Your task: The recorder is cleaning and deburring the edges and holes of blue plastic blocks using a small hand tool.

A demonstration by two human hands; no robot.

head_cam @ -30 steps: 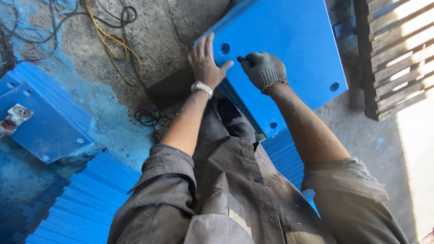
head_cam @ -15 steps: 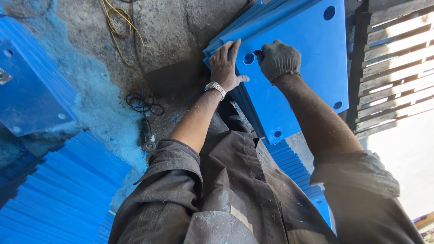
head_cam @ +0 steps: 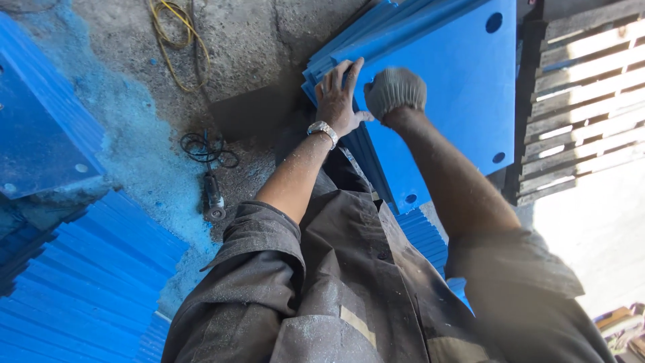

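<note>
A large blue plastic plate (head_cam: 463, 87) with round holes near its corners lies on top of a stack of like plates (head_cam: 349, 37). My left hand (head_cam: 336, 101) is bare, wears a metal wristwatch (head_cam: 324, 130), and rests flat on the plate's near left edge with its fingers spread. Right beside it, my right hand (head_cam: 395, 91), in a grey knit glove, is clenched into a fist on the plate. The fist hides whatever it grips. My grey work jacket fills the lower middle of the view.
A small power tool (head_cam: 213, 200) with a coiled black cord (head_cam: 205, 146) lies on the concrete floor amid blue dust (head_cam: 138, 154). A yellow cable (head_cam: 176, 40) lies further off. Blue plates are stacked at left (head_cam: 40, 134) and lower left (head_cam: 87, 282). A wooden pallet (head_cam: 584, 101) is at right.
The view has swung, so the plate now sits further right. My left hand has slid onto the plate's edge beside the gloved fist. A dark tip seen at the glove earlier is now hidden.
</note>
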